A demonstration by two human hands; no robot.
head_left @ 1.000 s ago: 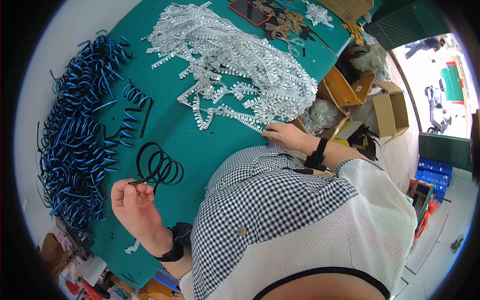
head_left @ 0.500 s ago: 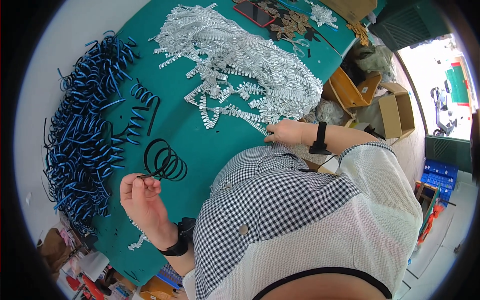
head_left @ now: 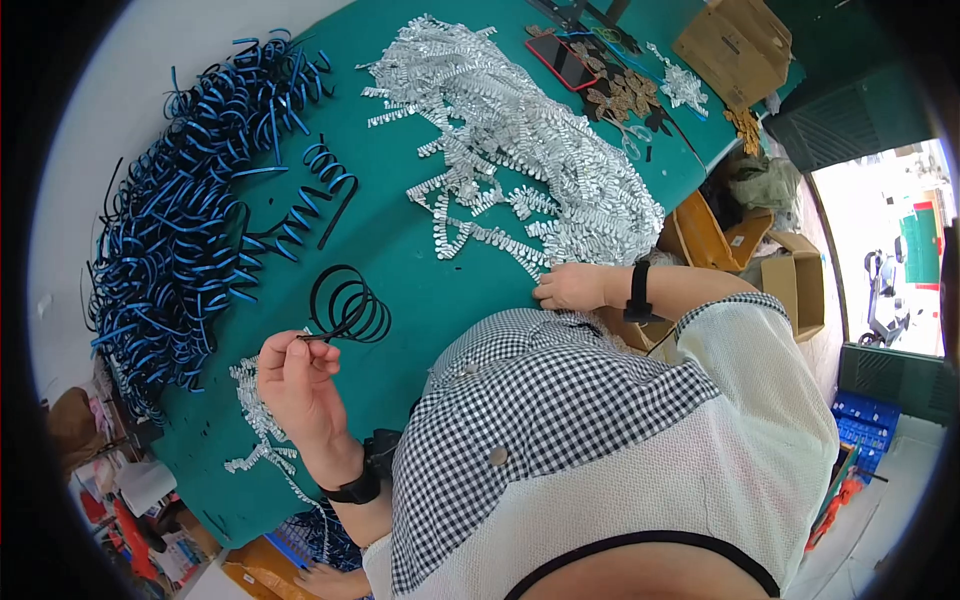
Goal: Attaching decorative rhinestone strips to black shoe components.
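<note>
My left hand [head_left: 305, 385] is raised over the near left of the green table, thumb and fingers pinched on one end of a black coiled strip [head_left: 372, 318]. The coil's loose rings stick out to the right of my fingers. My right hand [head_left: 572, 288] is closed at the table's near edge, its fingertips on the end of a silver leaf-edged trim strip [head_left: 515, 245]. The fingertips are partly hidden. That strip runs back to a large heap of silver trim [head_left: 540, 130]. A big pile of blue-and-black coils [head_left: 185, 240] lies along the left side.
More silver trim [head_left: 262, 410] lies left of my left wrist. At the far right are a phone [head_left: 562, 62], scissors [head_left: 630, 138], brown glittery appliqués [head_left: 625, 95] and a cardboard box [head_left: 735, 50]. Open cartons [head_left: 795, 285] stand beyond the table's right edge. Another person's hand [head_left: 330, 580] shows at the bottom left.
The view has shifted, so the table's things appear farther right and the trim by my left wrist shows more. Both hands keep their grips, and another person's hand shows more clearly.
</note>
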